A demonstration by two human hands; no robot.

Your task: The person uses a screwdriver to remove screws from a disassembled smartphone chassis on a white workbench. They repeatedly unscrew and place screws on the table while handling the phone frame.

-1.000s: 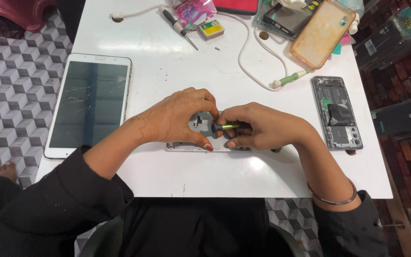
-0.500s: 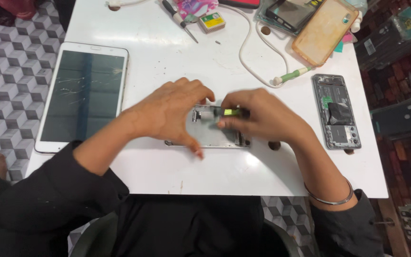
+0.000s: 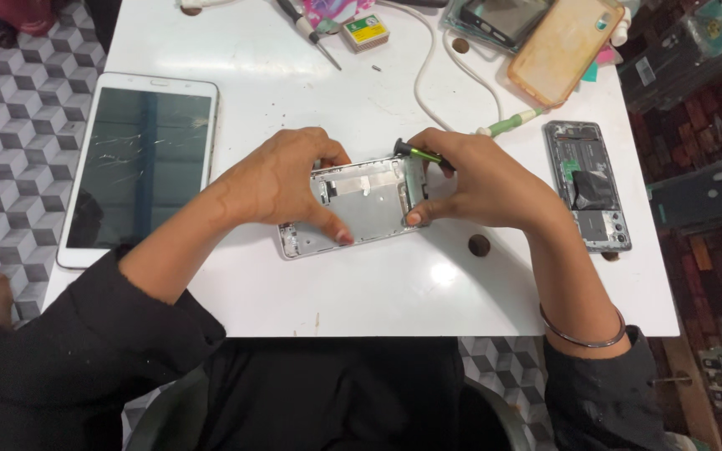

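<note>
An opened silver phone frame [image 3: 369,205] lies flat in the middle of the white table [image 3: 378,284]. My left hand [image 3: 282,179] presses on its left half, thumb on the metal plate, fingers over the top edge. My right hand [image 3: 478,179] holds a small green-handled screwdriver [image 3: 418,153], its dark tip at the frame's upper right corner, while the thumb rests against the frame's right edge.
A white tablet [image 3: 139,163] lies at the left edge. Another opened phone [image 3: 588,185] lies at the right. At the back are an orange phone case [image 3: 566,38], a white cable [image 3: 440,79], a green-tipped tool [image 3: 511,124], a screwdriver [image 3: 311,29] and a small box [image 3: 365,32].
The view has shifted a little. My hands have spread apart, uncovering more of the frame's metal plate. The screwdriver now sits at the upper right corner.
</note>
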